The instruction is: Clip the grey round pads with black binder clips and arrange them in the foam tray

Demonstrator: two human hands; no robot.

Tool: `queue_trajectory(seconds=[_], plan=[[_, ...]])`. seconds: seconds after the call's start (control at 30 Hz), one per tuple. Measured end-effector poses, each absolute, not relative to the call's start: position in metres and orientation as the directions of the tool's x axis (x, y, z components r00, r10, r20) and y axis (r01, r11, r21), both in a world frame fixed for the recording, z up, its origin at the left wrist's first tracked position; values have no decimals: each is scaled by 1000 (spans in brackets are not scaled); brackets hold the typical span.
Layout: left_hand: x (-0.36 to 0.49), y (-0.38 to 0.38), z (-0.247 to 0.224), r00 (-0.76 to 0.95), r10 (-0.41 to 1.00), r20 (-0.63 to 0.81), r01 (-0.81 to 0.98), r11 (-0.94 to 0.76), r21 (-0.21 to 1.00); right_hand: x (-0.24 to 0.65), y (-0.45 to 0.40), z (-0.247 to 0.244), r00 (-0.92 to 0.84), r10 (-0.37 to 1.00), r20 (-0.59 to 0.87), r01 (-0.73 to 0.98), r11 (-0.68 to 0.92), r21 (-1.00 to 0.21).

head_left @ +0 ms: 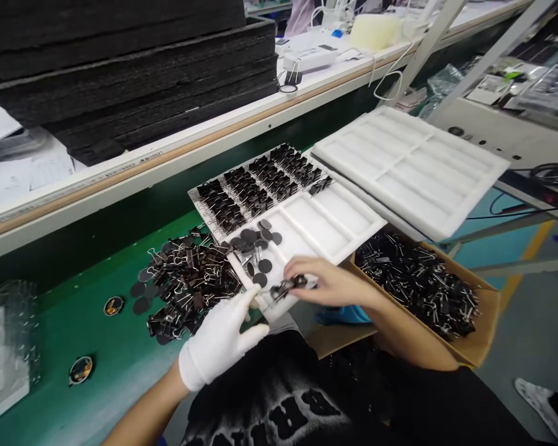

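Observation:
My right hand, bare, pinches a black binder clip above the near corner of a white foam tray; motion blurs the clip's details. My left hand, in a white glove, is beside that corner with thumb and fingers apart and nothing visible between them. Several black discs lie in the tray's near compartment. Rows of binder clips fill the tray's far compartments. Left of the tray, a heap of binder clips covers part of the green bench, with loose black discs around it.
A cardboard box full of binder clips stands at the right. Stacked white foam trays rest behind it. Two round watch-like parts and clear plastic trays lie at left. Black foam sheets are piled on the shelf.

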State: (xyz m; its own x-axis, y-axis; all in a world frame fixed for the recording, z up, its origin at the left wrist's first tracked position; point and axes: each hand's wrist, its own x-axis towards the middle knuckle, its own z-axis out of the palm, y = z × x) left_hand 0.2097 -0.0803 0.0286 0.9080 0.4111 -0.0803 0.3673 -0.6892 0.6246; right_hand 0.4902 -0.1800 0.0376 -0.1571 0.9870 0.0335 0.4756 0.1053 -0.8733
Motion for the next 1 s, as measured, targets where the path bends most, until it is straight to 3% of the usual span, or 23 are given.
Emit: queue_trajectory(seconds=[0.07,0.17,0.3,0.4,0.6,0.83,1.0], plan=[[197,-86,15,889,453,72,345,-765,544,540,-168,39,-45,985,166,631,157,-760],[169,-98,-11,860,447,246,308,-839,449,627,-143,33,114,959,260,828,53,-558],[137,-114,-38,827,470,308,357,-862,359,710,-115,13,330,940,84,894,-282,-348],[123,-124,-49,811,471,348,365,-871,329,732,-101,-3,379,925,-21,889,-370,-271],[118,-127,-61,774,484,408,403,-874,273,736,-93,-26,325,945,-21,905,-317,-282],[126,-121,-62,765,508,396,382,-852,357,722,-102,-30,356,881,311,904,-240,-353],[125,-126,-61,758,514,402,381,-849,366,657,-116,-7,364,775,516,911,-179,-372]])
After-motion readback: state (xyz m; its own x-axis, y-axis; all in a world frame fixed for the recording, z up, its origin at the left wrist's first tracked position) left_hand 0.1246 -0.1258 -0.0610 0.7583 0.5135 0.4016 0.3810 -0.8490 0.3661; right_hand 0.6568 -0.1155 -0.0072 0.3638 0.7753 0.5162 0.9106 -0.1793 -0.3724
